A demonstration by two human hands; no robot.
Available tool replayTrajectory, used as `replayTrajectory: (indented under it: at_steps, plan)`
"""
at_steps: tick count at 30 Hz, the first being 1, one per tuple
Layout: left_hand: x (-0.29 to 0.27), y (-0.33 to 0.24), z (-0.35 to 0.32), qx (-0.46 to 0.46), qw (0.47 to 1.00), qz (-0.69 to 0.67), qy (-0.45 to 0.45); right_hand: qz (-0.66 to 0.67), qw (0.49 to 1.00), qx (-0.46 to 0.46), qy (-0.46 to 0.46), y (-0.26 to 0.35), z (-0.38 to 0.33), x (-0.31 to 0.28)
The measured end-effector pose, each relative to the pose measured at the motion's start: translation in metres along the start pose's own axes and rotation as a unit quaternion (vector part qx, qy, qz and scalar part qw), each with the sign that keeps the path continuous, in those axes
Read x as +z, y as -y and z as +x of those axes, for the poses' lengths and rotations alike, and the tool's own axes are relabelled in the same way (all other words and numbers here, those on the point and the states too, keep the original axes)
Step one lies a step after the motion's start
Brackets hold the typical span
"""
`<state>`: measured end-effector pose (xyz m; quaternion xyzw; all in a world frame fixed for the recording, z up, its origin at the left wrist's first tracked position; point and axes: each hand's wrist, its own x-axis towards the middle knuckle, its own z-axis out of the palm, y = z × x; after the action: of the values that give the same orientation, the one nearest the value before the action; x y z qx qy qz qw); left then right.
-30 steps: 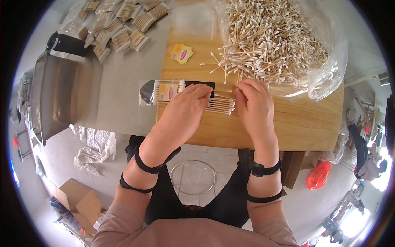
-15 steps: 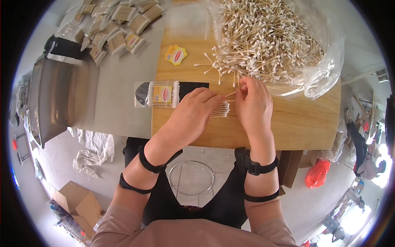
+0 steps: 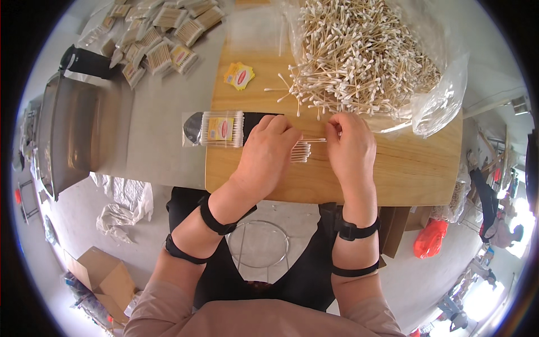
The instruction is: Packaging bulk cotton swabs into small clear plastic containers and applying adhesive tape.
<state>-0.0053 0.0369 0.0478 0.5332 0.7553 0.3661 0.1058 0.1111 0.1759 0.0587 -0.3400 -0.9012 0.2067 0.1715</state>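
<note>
My left hand [image 3: 266, 150] is closed over a small row of cotton swabs [image 3: 300, 153], whose white tips stick out past its fingers above the wooden board. One single swab [image 3: 314, 140] juts out to the right, its tip just short of my right hand [image 3: 353, 141]. The right fingers are curled together; whatever they hold is hidden. Left of my left hand, a clear packet of swabs [image 3: 238, 129] with a yellow label lies across a black flat piece [image 3: 257, 120]. Beyond the right hand spreads a big heap of loose swabs [image 3: 359, 56].
Clear plastic [image 3: 441, 106] surrounds the heap. Yellow label cards [image 3: 240, 76] lie on the wooden board [image 3: 404, 168]. Filled packets [image 3: 160, 56] are piled at the far left on the grey table [image 3: 168, 112], near a brownish translucent bin [image 3: 73, 129]. Below stands a round-topped metal stool [image 3: 258, 241].
My right hand has drawn slightly down and right, away from the heap's edge. A single swab now sticks out straight from my left hand, whose fingers have curled in more.
</note>
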Motion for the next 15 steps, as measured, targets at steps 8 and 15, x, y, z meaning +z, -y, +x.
replayTrajectory:
  at_steps: [8,15]
  plan:
    - [-0.004,0.000,-0.002,-0.007,0.998,-0.038,-0.050,-0.026,0.997,-0.069,0.026,0.003,-0.002,-0.012]
    - [-0.004,0.006,0.000,-0.025,0.992,-0.079,-0.094,0.043,0.993,-0.088,0.069,0.017,-0.008,0.001]
